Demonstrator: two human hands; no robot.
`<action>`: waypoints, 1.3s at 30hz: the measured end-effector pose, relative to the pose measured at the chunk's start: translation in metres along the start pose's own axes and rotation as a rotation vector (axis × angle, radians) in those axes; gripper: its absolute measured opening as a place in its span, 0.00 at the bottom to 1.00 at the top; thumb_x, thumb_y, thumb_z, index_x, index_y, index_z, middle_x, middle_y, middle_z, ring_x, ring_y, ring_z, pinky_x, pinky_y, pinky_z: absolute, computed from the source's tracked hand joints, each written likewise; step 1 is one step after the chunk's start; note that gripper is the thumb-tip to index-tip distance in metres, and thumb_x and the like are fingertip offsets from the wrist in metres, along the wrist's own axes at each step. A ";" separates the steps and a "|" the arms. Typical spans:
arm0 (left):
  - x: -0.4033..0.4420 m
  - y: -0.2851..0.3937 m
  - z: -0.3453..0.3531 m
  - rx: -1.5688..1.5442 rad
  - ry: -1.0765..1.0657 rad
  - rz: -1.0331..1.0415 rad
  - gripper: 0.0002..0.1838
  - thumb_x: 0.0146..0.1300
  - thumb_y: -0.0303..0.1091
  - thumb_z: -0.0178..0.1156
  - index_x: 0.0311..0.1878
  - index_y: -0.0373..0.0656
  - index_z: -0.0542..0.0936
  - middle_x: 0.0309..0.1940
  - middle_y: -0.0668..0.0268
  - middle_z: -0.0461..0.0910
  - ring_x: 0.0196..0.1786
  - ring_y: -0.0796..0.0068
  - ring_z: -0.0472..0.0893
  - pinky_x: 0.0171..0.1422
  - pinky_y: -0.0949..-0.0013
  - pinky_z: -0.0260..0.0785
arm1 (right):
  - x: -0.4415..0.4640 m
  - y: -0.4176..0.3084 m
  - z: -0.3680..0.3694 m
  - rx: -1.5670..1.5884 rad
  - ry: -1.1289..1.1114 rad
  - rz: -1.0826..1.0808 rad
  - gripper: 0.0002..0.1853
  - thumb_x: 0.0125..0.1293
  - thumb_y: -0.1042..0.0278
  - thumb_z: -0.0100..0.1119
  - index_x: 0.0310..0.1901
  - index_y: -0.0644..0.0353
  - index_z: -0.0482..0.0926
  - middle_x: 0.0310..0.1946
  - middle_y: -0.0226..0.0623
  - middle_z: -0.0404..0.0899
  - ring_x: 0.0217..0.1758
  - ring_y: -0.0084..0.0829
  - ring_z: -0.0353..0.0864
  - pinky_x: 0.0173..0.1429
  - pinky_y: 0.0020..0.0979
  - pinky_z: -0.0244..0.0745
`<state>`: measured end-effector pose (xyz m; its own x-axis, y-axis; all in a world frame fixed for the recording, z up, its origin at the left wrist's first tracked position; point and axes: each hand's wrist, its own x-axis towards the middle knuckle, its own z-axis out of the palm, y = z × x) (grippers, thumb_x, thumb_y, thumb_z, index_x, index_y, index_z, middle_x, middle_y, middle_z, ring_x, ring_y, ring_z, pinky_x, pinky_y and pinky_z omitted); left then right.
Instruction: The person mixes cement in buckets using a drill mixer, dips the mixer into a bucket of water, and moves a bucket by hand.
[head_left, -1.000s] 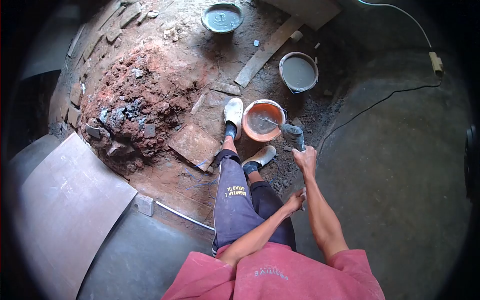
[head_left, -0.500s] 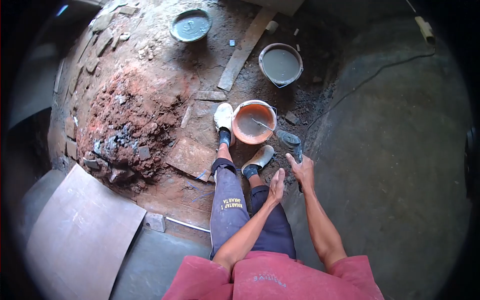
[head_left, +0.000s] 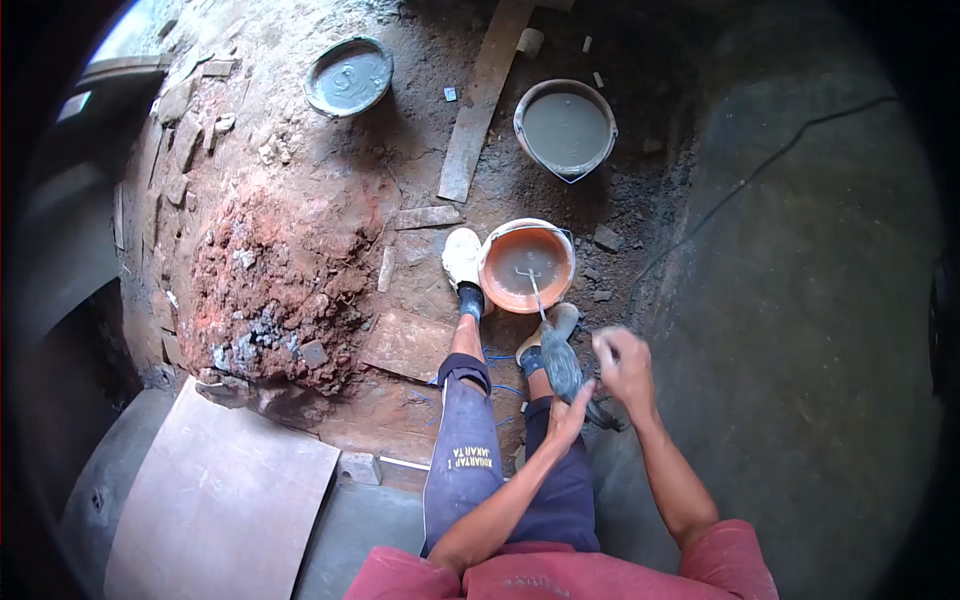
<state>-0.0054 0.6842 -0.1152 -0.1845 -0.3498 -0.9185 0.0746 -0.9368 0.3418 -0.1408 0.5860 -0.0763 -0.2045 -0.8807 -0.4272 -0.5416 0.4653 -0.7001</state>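
Observation:
My left hand (head_left: 568, 420) is closed around the rear of a grey, dirt-smeared power drill (head_left: 562, 362). A thin metal mixing rod (head_left: 538, 292) runs from the drill into an orange bucket (head_left: 499, 290), its bent tip showing over the murky grey-brown liquid (head_left: 517, 257). Off the drill, to its right, is my right hand (head_left: 627, 370), fingers curled and smeared by motion; I cannot make out anything in it. The bucket stands between my two feet, its wire handle lying against the rim.
Two more buckets hold grey mix: one at the back left (head_left: 312, 92), one behind the orange bucket (head_left: 520, 120). A reddish rubble heap (head_left: 285, 290) lies left, with a board (head_left: 215, 490) below it. Planks (head_left: 475, 140) lie on the soil. A dark cable (head_left: 760, 170) crosses the concrete floor at right.
The drill has swung left and nearer to my body, and my left hand has taken hold of it. My right hand has let go of it. The view has shifted slightly.

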 end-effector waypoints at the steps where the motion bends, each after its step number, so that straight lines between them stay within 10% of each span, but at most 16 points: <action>1: 0.002 -0.013 -0.006 0.042 -0.035 -0.106 0.34 0.64 0.55 0.65 0.61 0.35 0.75 0.55 0.59 0.79 0.56 0.70 0.77 0.62 0.65 0.68 | 0.027 0.004 0.017 0.093 0.110 0.031 0.08 0.65 0.71 0.61 0.40 0.66 0.84 0.37 0.50 0.85 0.41 0.48 0.86 0.46 0.40 0.79; 10: -0.018 0.021 -0.016 0.144 -0.122 -0.100 0.19 0.65 0.42 0.63 0.53 0.37 0.80 0.45 0.64 0.84 0.50 0.73 0.81 0.55 0.68 0.72 | 0.209 0.160 0.167 -0.347 -0.171 0.286 0.43 0.59 0.67 0.68 0.74 0.61 0.57 0.71 0.50 0.64 0.77 0.47 0.60 0.78 0.46 0.57; 15: -0.017 0.021 -0.021 0.060 -0.150 -0.069 0.18 0.64 0.35 0.64 0.54 0.38 0.77 0.47 0.66 0.81 0.51 0.74 0.79 0.60 0.66 0.70 | 0.179 0.141 0.165 -0.226 0.139 0.115 0.11 0.56 0.70 0.70 0.38 0.62 0.79 0.33 0.43 0.82 0.41 0.45 0.83 0.49 0.46 0.76; 17: -0.017 0.015 -0.025 0.040 -0.183 -0.138 0.18 0.64 0.34 0.63 0.55 0.38 0.76 0.47 0.65 0.81 0.51 0.73 0.79 0.60 0.67 0.70 | 0.159 0.123 0.156 -0.004 -0.012 0.166 0.13 0.51 0.66 0.76 0.26 0.62 0.80 0.22 0.43 0.84 0.27 0.37 0.85 0.33 0.39 0.78; 25: -0.041 0.003 -0.008 0.135 -0.146 0.018 0.16 0.63 0.35 0.64 0.51 0.36 0.80 0.43 0.64 0.83 0.45 0.73 0.80 0.53 0.65 0.73 | 0.085 0.095 0.113 0.066 -0.062 0.382 0.15 0.50 0.62 0.74 0.26 0.62 0.76 0.26 0.50 0.81 0.32 0.48 0.82 0.41 0.46 0.75; 30: -0.025 -0.002 0.015 0.210 -0.258 0.050 0.12 0.64 0.34 0.63 0.46 0.38 0.77 0.37 0.66 0.80 0.40 0.74 0.79 0.48 0.66 0.74 | 0.083 0.124 0.081 0.026 -0.077 0.330 0.19 0.55 0.54 0.73 0.27 0.63 0.79 0.20 0.38 0.77 0.24 0.30 0.74 0.33 0.38 0.70; 39: 0.021 0.019 0.068 0.370 -0.249 0.134 0.24 0.64 0.38 0.63 0.58 0.34 0.71 0.45 0.59 0.77 0.48 0.69 0.76 0.57 0.64 0.70 | 0.105 0.196 0.034 0.040 -0.110 0.492 0.30 0.70 0.38 0.53 0.31 0.63 0.83 0.23 0.37 0.81 0.29 0.30 0.80 0.39 0.37 0.72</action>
<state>-0.0743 0.6584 -0.1148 -0.4299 -0.4163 -0.8012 -0.2327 -0.8063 0.5438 -0.2410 0.5881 -0.2778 -0.3396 -0.5429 -0.7681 -0.3703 0.8278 -0.4214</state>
